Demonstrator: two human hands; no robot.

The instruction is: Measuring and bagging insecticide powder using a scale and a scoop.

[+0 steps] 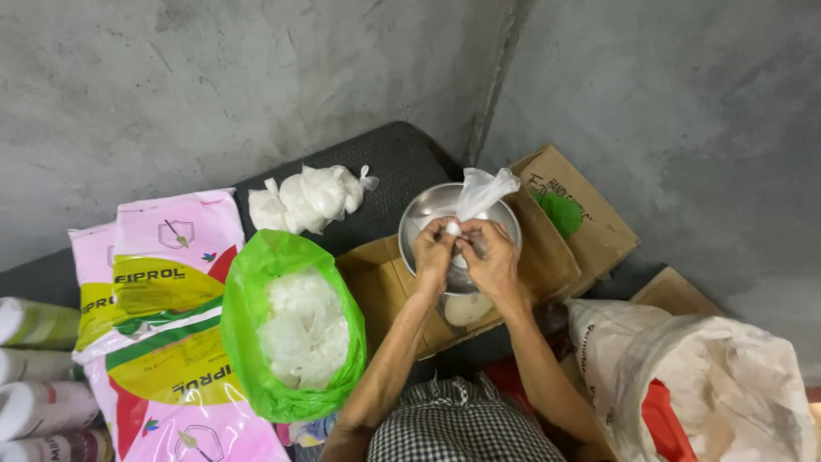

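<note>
My left hand [434,252] and my right hand [491,257] meet over a round metal bowl [417,214], both pinching the neck of a small clear plastic bag [483,190] that holds white powder. The bag's loose top sticks up and to the right. The bowl rests on a flattened brown cardboard box [376,282]. Most of the filled part of the bag is hidden behind my fingers.
A green plastic bag [256,359] full of white material stands open at left. Several small tied white packets [308,198] lie behind it on a dark mat. Pink printed sacks [162,299] lie far left. A large white sack [727,385] is at right, against concrete walls.
</note>
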